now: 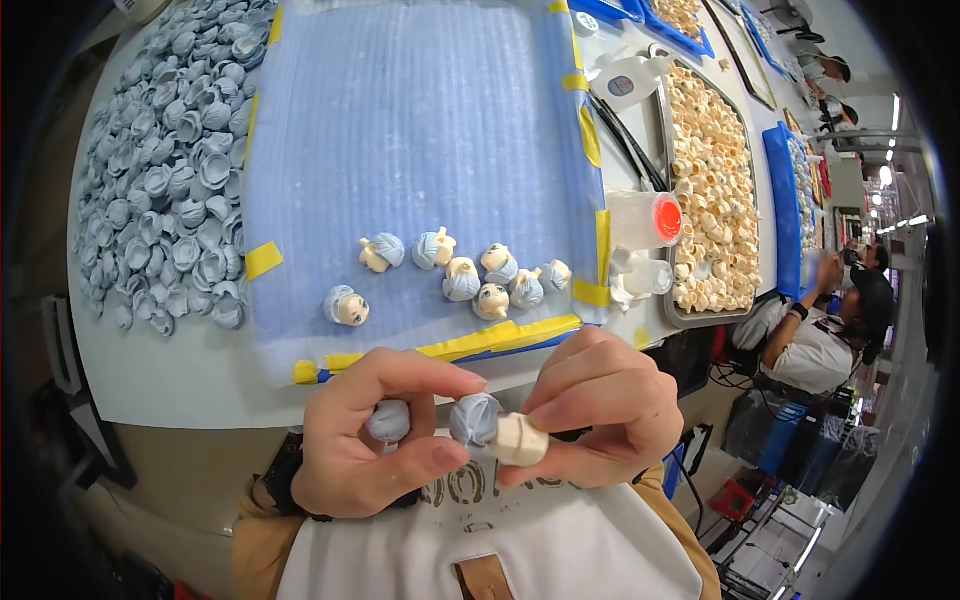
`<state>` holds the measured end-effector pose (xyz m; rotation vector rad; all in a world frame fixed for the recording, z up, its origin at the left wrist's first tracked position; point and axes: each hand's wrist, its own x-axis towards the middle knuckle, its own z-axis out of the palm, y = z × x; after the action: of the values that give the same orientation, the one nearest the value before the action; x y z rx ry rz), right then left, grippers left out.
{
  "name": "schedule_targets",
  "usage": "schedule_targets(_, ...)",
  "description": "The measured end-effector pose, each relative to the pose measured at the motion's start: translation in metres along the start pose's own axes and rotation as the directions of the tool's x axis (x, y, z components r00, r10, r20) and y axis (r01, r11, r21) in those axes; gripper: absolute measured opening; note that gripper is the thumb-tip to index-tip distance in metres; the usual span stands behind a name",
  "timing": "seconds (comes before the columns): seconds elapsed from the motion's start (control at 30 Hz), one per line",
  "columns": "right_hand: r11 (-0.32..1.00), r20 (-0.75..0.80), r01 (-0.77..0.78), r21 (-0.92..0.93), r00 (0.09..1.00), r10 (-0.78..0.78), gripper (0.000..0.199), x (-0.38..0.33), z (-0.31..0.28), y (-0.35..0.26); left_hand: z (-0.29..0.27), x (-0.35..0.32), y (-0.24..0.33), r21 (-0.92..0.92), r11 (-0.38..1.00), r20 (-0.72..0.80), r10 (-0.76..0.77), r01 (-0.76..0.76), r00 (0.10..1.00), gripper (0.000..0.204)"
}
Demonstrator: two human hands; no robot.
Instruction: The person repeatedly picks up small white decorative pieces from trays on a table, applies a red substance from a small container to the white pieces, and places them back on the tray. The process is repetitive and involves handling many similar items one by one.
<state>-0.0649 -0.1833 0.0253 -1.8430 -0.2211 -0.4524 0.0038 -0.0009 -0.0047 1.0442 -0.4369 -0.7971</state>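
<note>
In front of my chest, my left hand pinches a pale blue doll hair piece between thumb and forefinger. A second pale blue hair piece sits against the curled fingers of that same hand. My right hand grips a small cream doll head part, its end against the pinched hair piece; whether they are joined I cannot tell. Just beyond, several doll heads with blue hair lie on a blue padded mat, one apart at the left.
Many loose blue hair pieces are heaped left of the mat. On the right stand a metal tray of cream parts, a white bottle and a clear jar with a red end. Another person sits farther right.
</note>
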Motion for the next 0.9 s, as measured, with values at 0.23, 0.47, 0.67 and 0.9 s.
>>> schedule_targets(0.23,0.974,0.108,0.068,-0.216,0.993,-0.045,0.030,0.003,-0.004,-0.001,0.001,-0.001,0.001,0.082,0.997,-0.010,0.007,-0.006,1.000,0.030)
schedule_targets(0.47,0.888,0.100,0.231,-0.398,0.973,-0.208,0.030,-0.009,0.008,0.000,0.007,0.003,0.008,0.153,0.973,-0.004,-0.173,0.172,0.985,0.031)
schedule_targets(0.67,0.748,0.108,0.263,-0.610,0.962,-0.250,0.035,-0.003,0.020,0.001,0.001,-0.006,-0.005,-0.112,0.969,-0.062,-0.229,0.221,0.971,0.028)
schedule_targets(0.9,0.779,0.152,0.242,-0.579,0.970,-0.189,0.029,-0.002,0.024,0.013,-0.013,-0.007,0.001,0.301,0.954,0.028,0.010,-0.018,1.000,0.024)
